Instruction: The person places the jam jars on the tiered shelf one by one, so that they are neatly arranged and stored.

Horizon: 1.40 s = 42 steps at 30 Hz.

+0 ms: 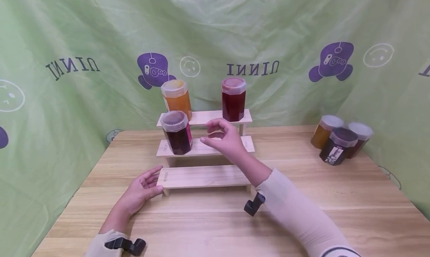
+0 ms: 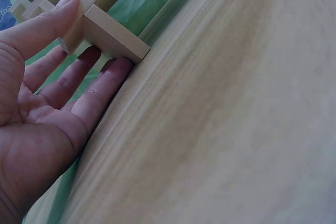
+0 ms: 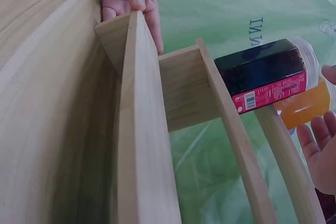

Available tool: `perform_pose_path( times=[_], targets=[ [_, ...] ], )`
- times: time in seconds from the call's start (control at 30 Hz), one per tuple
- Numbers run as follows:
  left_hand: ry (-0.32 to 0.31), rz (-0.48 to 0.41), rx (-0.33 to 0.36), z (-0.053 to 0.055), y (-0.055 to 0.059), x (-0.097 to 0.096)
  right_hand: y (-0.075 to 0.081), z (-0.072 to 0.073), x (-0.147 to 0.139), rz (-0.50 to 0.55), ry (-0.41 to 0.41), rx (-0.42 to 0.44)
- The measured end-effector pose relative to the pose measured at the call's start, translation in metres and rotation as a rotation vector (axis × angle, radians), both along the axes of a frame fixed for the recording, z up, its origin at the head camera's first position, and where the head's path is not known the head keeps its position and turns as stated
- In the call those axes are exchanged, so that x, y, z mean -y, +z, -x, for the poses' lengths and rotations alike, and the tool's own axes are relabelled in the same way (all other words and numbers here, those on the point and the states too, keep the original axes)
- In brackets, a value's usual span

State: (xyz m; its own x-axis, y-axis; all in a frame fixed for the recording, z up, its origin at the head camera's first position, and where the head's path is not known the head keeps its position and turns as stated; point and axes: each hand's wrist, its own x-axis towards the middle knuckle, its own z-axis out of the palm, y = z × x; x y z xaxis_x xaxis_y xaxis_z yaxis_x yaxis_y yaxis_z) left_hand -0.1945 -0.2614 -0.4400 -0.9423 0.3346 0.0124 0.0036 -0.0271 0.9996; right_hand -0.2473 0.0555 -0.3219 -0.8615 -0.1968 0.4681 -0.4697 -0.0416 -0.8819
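Note:
A three-step wooden display stand stands on the table. My left hand holds the left end of its lowest step, thumb at the front corner and fingers by the leg. Over the middle step hovers my right hand, fingers parted and bent with nothing between them. Just left of it, a dark jam jar with a clear lid sits at that step's left end; its pink label shows in the right wrist view. On the top step are an orange jar at left and a red jar at right.
Three more jars cluster at the table's right rear: an amber jar, a black-labelled dark jar and a reddish jar. A green printed curtain hangs behind and along the sides of the wooden table.

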Motion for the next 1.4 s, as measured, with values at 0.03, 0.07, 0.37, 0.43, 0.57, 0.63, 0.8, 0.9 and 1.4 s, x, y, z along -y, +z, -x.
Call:
perform_pose_path(
  times=[0.03, 0.07, 0.37, 0.43, 0.57, 0.63, 0.8, 0.9, 1.4],
  targets=[
    [-0.002, -0.002, 0.002, 0.000, 0.000, 0.000, -0.001, -0.001, -0.002, 0.005, -0.001, -0.004],
    [-0.001, -0.001, 0.003, 0.000, 0.000, 0.000, -0.003, -0.001, -0.003, 0.007, -0.003, -0.009],
    [0.000, -0.012, 0.002, 0.000, 0.000, 0.000, -0.011, -0.007, -0.020, 0.021, -0.018, 0.003],
    [0.002, -0.015, 0.003, 0.000, 0.000, 0.000, -0.012, -0.009, -0.023, 0.026, -0.019, 0.000],
    [0.006, -0.010, 0.003, 0.000, 0.001, 0.000, -0.017, -0.010, -0.029, 0.025, -0.019, -0.011],
    [0.006, -0.005, 0.001, 0.000, 0.001, -0.001, -0.019, -0.010, -0.032, 0.025, -0.010, -0.012],
    [0.003, -0.008, 0.001, 0.000, 0.000, -0.001, -0.024, -0.011, -0.042, 0.010, 0.007, -0.019],
    [0.001, -0.018, -0.003, 0.000, 0.000, 0.000, -0.027, -0.013, -0.048, -0.008, 0.003, -0.024],
    [0.000, -0.009, 0.003, 0.000, 0.001, -0.001, -0.042, -0.026, -0.074, -0.027, -0.063, -0.001]
  ],
)
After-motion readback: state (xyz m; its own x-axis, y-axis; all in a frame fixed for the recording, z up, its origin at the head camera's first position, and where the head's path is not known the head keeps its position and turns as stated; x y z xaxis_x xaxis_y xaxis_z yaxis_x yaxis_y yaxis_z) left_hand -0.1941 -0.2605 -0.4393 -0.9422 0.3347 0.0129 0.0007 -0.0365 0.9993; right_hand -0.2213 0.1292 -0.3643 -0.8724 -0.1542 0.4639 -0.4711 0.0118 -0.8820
